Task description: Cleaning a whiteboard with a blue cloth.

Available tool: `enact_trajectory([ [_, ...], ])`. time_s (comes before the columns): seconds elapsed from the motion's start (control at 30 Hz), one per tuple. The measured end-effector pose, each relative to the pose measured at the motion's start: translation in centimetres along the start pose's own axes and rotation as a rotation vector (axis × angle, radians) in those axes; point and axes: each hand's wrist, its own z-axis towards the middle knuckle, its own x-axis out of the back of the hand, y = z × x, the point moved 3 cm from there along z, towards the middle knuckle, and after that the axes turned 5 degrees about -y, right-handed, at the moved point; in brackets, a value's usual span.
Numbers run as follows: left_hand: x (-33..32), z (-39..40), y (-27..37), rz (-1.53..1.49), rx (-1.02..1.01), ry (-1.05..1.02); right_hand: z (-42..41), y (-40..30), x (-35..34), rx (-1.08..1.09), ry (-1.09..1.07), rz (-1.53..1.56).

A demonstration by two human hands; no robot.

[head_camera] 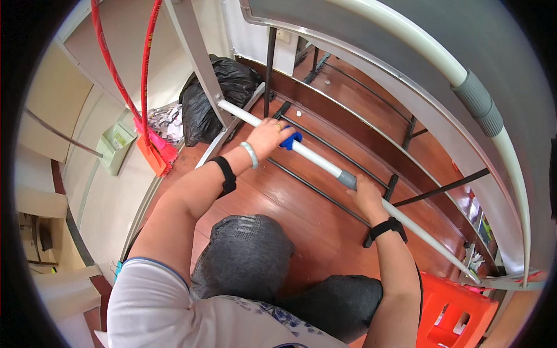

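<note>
A white tubular rail (316, 157) with a grey collar (347, 179) runs slantwise across the frame in front of me. My left hand (272, 137) is closed around its upper left part and presses a blue cloth (290, 138) against the tube. Just past the grey collar, my right hand (369, 195) grips the same rail. Part of the cloth is hidden under the left fingers. A jade-coloured bangle and a black wristband are on the left arm, another black band on the right wrist.
A black plastic bag (223, 93), red-handled brooms (150, 150) and a green dustpan (116, 148) stand at upper left. A black metal rack base (324, 191) lies on the reddish floor. A grey panel (474, 43) rises at right, above a red plastic stool (457, 313).
</note>
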Motion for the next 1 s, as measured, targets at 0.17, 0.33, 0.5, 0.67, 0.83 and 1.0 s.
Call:
enact_trajectory([
  [0.17,0.3,-2.8,-6.5,0.137,0.270,0.003,0.3,0.0,-0.1,-0.032,-0.056,-0.030],
  [0.33,0.7,-3.9,-9.4,0.179,0.550,0.107,0.4,0.2,-0.3,-0.041,-0.063,-0.043],
  [0.5,-0.5,-3.3,-6.2,0.045,0.664,0.337,0.7,-1.3,-0.8,0.167,0.153,-0.064],
  [0.67,-1.2,-3.3,0.6,-0.280,0.652,0.452,0.8,-1.9,-0.9,0.149,0.150,-0.104],
  [0.83,-3.9,-5.6,-2.3,-1.102,0.859,0.755,0.9,-2.8,-0.9,0.187,0.116,-0.041],
  [1.0,-3.6,-3.8,-6.2,-2.131,0.978,0.910,0.4,-1.9,-0.5,0.145,0.111,-0.059],
])
